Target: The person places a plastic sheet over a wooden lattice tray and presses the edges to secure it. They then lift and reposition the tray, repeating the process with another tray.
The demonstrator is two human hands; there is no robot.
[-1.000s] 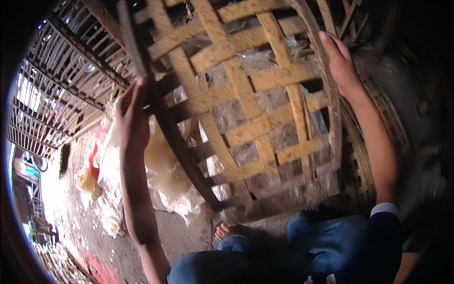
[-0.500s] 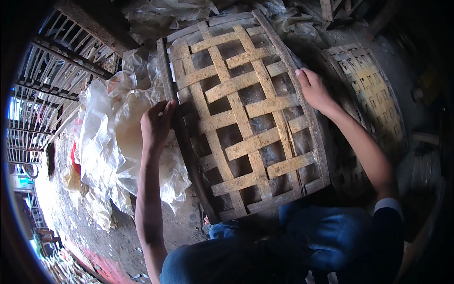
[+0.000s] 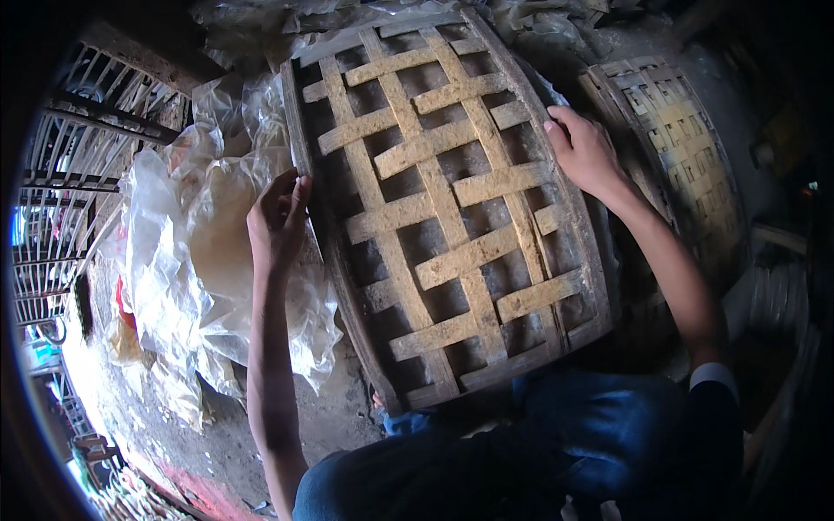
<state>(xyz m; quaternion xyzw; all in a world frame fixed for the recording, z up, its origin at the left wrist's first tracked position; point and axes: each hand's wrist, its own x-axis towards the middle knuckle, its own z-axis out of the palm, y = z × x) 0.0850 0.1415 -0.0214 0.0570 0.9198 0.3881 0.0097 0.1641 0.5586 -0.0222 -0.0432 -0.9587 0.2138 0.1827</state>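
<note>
A wood-framed bamboo lattice tray [image 3: 469, 186], its wide strips coated with pale brown dust, stands tilted above my lap. My right hand [image 3: 584, 154] is closed on its right rail, thumb lying along the edge and fingers hidden behind. At the left rail my left hand [image 3: 278, 221] has its fingers curled and its thumb pressed in by the rail's outer side. A thin pale edge runs down from that thumb along the rail. Whether that hand pinches this edge or the rail itself I cannot tell.
Crumpled clear plastic sheets [image 3: 208, 234] lie left of the tray, and more plastic [image 3: 365, 22] lies beyond it. A second woven bamboo tray [image 3: 682, 143] leans at the right. Slatted lattice [image 3: 65, 165] stands at the far left. My knees [image 3: 573, 417] are below.
The tray has shifted slightly and its face has turned more into the light. My left hand has moved a little left, its thumb now at the rail's outer side. My right hand has barely moved.
</note>
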